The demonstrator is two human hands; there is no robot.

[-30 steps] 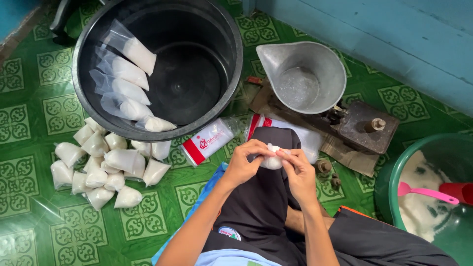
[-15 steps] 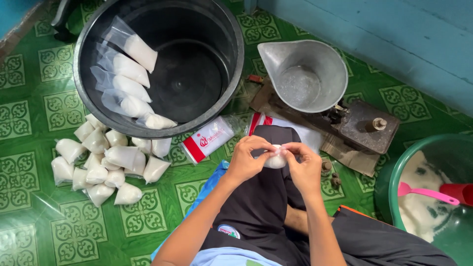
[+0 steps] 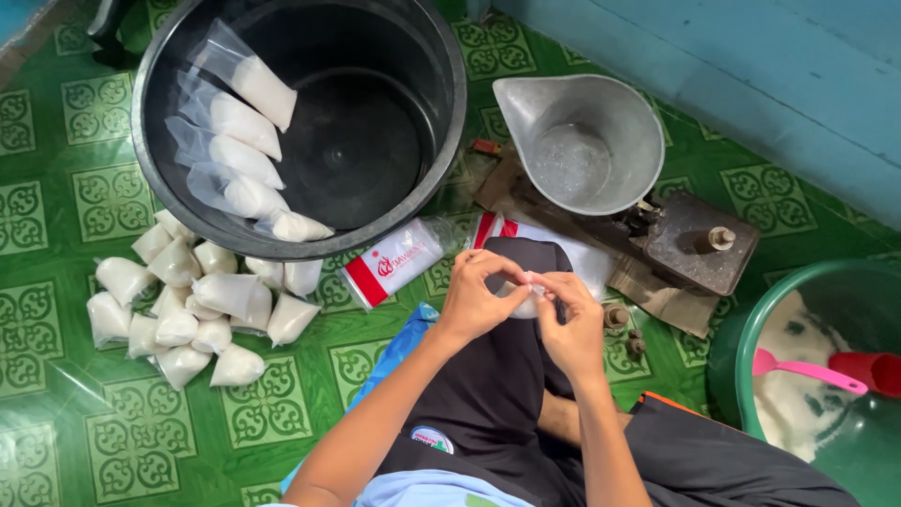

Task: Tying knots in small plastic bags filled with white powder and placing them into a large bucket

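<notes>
My left hand [image 3: 477,297] and my right hand [image 3: 571,325] meet over my black-clad knee and together pinch a small clear plastic bag of white powder [image 3: 526,300], mostly hidden between the fingers. To the left on the green tiled floor lies a pile of several tied white bags [image 3: 192,305]. A big black tub [image 3: 427,141] behind it holds several filled bags with loose open tops [image 3: 239,131] leaning on its left wall.
A metal scale with a grey scoop pan [image 3: 582,141] stands ahead on the right. A red-and-white packet [image 3: 392,263] lies by the tub. A green basin [image 3: 751,319] of white powder with a pink spoon [image 3: 807,371] sits at right. A blue wall runs behind.
Both hands stay together on the small bag, with the fingers shifting slightly as they work its top. Nothing else has moved.
</notes>
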